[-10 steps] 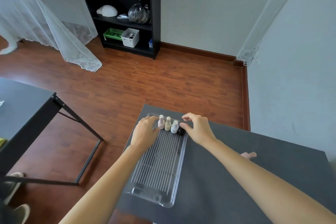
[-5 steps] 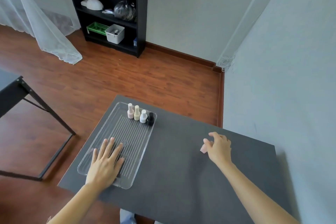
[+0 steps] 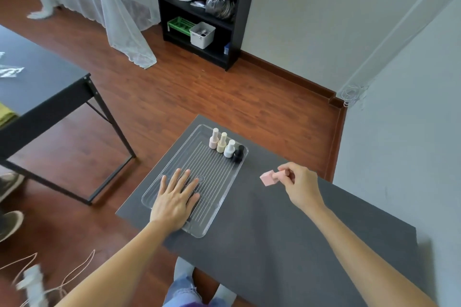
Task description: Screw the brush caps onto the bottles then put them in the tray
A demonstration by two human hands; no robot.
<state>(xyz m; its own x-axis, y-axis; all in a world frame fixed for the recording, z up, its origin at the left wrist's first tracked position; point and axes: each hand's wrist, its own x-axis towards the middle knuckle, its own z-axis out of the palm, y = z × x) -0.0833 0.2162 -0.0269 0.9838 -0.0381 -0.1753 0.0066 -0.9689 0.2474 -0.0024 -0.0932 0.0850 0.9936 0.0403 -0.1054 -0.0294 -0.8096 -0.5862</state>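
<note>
Right hand (image 3: 300, 185): hovering above the grey table (image 3: 287, 237), to the right of the tray, fingers curled and pinching the cap end of a pink bottle (image 3: 269, 178). The bottle is lying tilted, its square base pointing left toward the tray; the cap itself is mostly hiding under the fingers, so whether it is screwed on fully cannot be told. Whether the bottle is touching the table or being held clear of it is hard to make out.

Left hand (image 3: 174, 198): lying flat with fingers spread on the near end of the tray, palm down, gripping nothing.

Grey table: carrying everything; its near right corner is running out of the frame.

Clear tray (image 3: 225, 190): ridged floor, sitting lengthwise on the left part of the table; the near end is partly hiding beneath the left hand.

Bottles in the tray, standing upright in a row touching one another along the far end, all capped:
- pale pink bottle (image 3: 214, 139), leftmost
- cream bottle (image 3: 221, 142)
- white bottle (image 3: 229, 149)
- black bottle (image 3: 238, 154), rightmost, in the far right corner; its outline is blurring into the dark table seen through the tray.
</note>
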